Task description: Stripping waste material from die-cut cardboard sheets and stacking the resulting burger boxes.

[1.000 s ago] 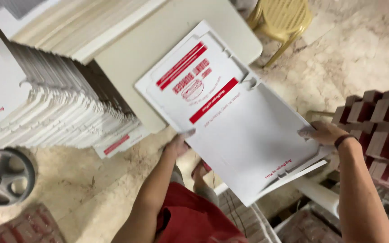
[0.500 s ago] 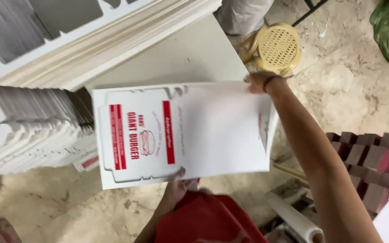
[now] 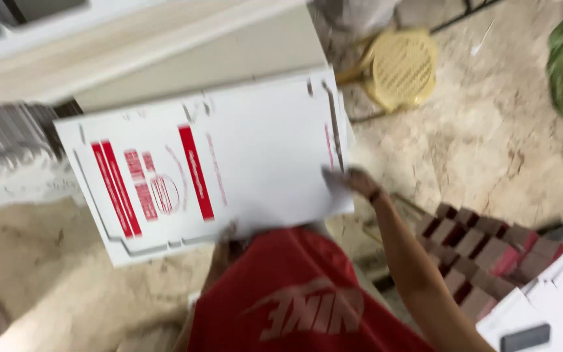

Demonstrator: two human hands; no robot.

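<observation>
I hold a flat white cardboard box blank (image 3: 255, 156) with red printing, level in front of my chest. My left hand (image 3: 226, 238) is mostly hidden under its near edge, only the fingertips showing. My right hand (image 3: 353, 181) grips the sheet near its right near corner. The frame is blurred by motion. My red shirt (image 3: 294, 293) fills the bottom of the view.
A tall stack of the same white blanks (image 3: 8, 143) stands at the left, with more stacked at the top (image 3: 99, 39). A yellow plastic stool (image 3: 402, 68) sits on the stone floor. Folded brown dividers (image 3: 477, 254) and white sheets (image 3: 555, 293) lie at the right.
My right hand has slid from the far right corner of the sheet down to its near right edge. The sheet has shifted slightly and the view has swung.
</observation>
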